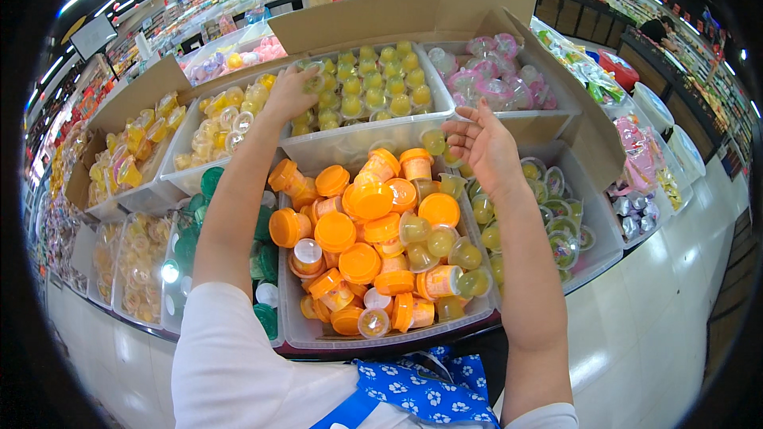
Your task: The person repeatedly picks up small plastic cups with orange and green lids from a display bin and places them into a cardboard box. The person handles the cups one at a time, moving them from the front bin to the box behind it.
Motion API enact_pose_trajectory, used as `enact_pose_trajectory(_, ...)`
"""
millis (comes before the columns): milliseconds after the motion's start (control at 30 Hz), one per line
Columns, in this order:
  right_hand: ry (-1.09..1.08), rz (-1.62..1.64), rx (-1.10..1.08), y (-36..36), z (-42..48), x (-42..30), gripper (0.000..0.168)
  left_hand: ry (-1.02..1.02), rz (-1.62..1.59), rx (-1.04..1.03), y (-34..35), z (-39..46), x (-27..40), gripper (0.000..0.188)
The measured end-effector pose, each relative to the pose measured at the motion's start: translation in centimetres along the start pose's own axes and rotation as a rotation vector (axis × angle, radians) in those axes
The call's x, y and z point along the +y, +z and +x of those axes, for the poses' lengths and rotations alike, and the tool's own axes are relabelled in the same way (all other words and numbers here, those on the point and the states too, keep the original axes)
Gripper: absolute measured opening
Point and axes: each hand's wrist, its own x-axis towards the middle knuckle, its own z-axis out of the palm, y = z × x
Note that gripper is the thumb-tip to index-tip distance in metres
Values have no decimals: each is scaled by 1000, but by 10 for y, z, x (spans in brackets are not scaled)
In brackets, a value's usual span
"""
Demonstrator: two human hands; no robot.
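My left hand (292,93) reaches to the back left of a clear plastic bin (369,126). Its fingers close around a pale-green jelly cup (312,78). Rows of similar green jelly cups (374,97) stand dome-up in that bin. My right hand (486,146) is raised, palm turned inward, with fingers apart and nothing in its grasp. Close to its fingertips is a loose green jelly cup (434,142); whether it rests on anything cannot be seen. Below, a front bin (381,342) holds orange-lidded tubs (360,263) with several green jelly cups (442,242) mixed in at its right.
Beside the front bin are green-lidded tubs (264,262) and, rightward, a bin of lidded jelly cups (560,238). Yellow cups (229,116) lie at back left, pink-rimmed packs (495,80) at back right. Cardboard walls (405,15) enclose the display. A person (658,30) is far right.
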Motion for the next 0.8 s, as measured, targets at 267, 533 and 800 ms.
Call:
enact_pose_trajectory(267,-79,0,63,-3,-3,-15,38,109,-209,311,-8,7,-8,42)
enact_pose_trajectory(533,-380,-690,192,-14,5,-2,26,23,-42,211,-11,1,5,29)
enact_pose_trajectory(800,-557,-1470,154,-12,2,32,36,166,-373,347,-40,-49,67,27)
